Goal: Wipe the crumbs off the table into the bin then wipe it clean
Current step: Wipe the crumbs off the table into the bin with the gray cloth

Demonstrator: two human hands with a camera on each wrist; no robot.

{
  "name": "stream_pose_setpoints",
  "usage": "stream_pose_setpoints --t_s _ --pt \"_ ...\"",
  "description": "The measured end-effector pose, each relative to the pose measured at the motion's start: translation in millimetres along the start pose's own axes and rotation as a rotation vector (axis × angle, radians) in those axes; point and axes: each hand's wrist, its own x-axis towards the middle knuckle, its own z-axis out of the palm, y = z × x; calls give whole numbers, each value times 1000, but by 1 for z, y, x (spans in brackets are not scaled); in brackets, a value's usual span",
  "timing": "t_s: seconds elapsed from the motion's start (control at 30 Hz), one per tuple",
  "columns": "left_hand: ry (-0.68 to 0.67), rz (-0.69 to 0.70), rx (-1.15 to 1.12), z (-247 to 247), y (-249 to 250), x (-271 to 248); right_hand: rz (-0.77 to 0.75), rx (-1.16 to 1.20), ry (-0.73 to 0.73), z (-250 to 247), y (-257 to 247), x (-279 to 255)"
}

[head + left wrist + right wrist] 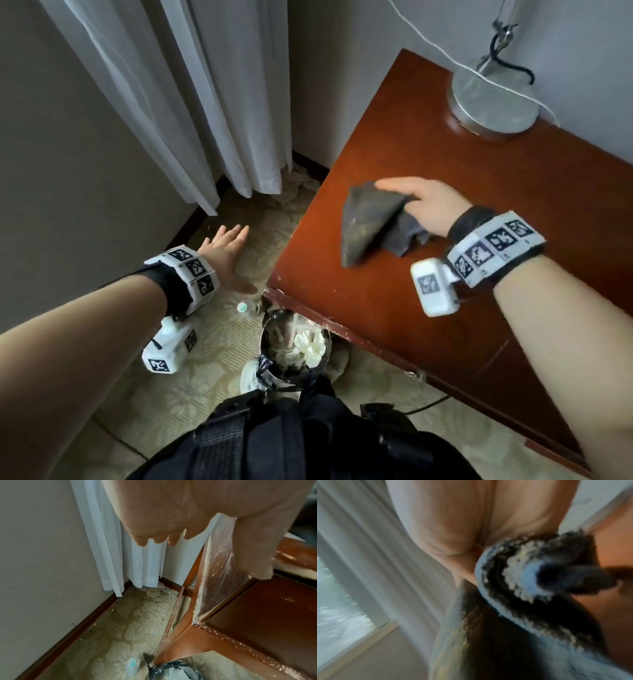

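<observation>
The right hand (423,205) grips a dark, nubby cloth (370,222) above the glossy wooden table (428,274), near its left edge. The left hand (226,253), fingers straight, hovers beyond that edge. The round lined bin (291,349) sits below the front corner, seemingly holding crumpled paper.

light: dim, soft daylight | glare: window (337,601) | blur: right wrist view heavy | edges: wide-angle bending

A lived-in room: white curtain (191,113), carpet (212,346), wooden table (445,281) with lamp (493,99).
</observation>
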Motion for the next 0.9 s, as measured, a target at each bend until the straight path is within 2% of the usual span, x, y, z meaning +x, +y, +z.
stream_pose_setpoints --t_s 0.07,0.1,0.17,0.2,0.23,0.3,0.37,0.43,0.5,0.57,0.67,0.73,0.77,0.83,0.87,0.9 --pt "13 28 -34 2 1 -2 124 -144 201 -4 19 21" --pt "17 40 -29 4 3 -3 234 -253 220 2 29 30" --pt "28 59 -2 7 6 -5 390 -440 158 28 37 35" --pt "35 66 9 7 7 -5 384 -510 112 46 34 31" --pt "41 69 15 8 8 -5 308 -562 71 62 30 24" --pt "46 56 11 7 8 -7 41 -600 -40 96 16 -1" --pt "53 28 1 7 6 -10 -169 -552 -225 126 5 -35" --pt "77 11 -3 6 1 -12 -295 -472 -413 140 0 -60" --pt "85 15 -6 5 -3 -13 -312 -326 -495 132 3 -70" --pt "100 55 -24 5 -2 -14 -244 -206 -359 104 5 -70" --pt "147 185 -27 8 15 -18 -70 -162 75 49 17 -67" --pt "171 273 72 13 30 -20 116 -200 320 24 41 -59" --pt "166 306 155 15 38 -19 249 -240 360 20 54 -55" --pt "118 336 316 22 48 -16 489 -289 289 32 74 -49" --pt "94 334 370 26 52 -15 536 -315 228 46 77 -51" --pt "84 330 400 31 55 -15 514 -360 183 62 76 -56"
